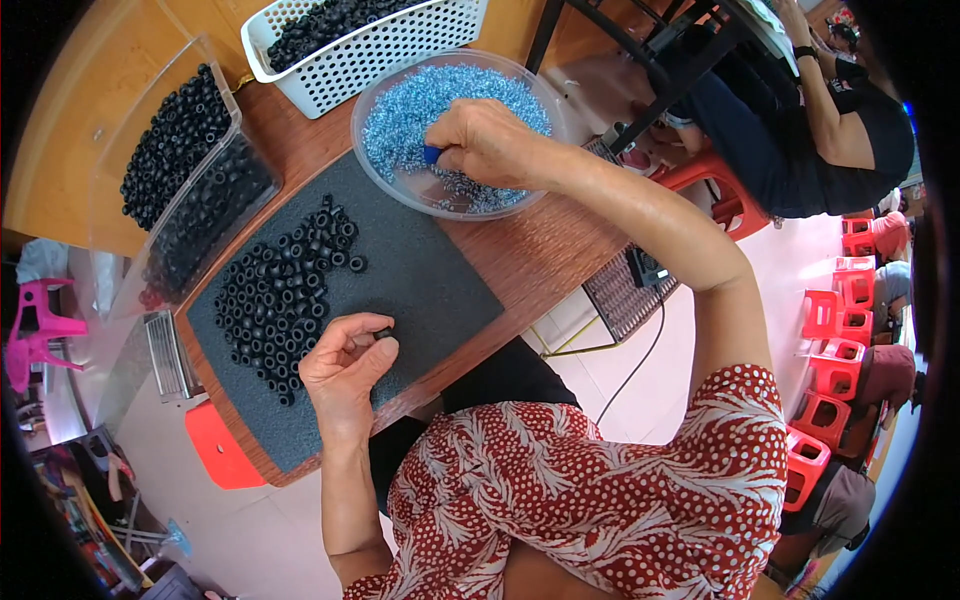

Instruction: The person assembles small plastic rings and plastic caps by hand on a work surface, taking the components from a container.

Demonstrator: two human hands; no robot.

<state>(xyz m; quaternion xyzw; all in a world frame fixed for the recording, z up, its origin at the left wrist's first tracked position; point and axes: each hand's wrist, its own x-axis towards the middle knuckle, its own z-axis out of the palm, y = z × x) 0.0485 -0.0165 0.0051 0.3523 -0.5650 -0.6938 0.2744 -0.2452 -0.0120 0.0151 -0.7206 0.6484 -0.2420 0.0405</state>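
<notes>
Pretty bright in here from where I'm standing. The pale floor [785,265] is nearly washed out near the red stools [822,312], and there's a soft sheen on the right forearm [640,195]. Black beads [285,295] look crisp enough, but toward the rim everything bends, softens and drops into black.

The right fingers [449,127] partly hide a blue piece [432,155], and the frame crops the far white basket [375,78].

A workshop, by its heaped black rings [284,296], red stools [822,314] and seated people [745,140].
</notes>
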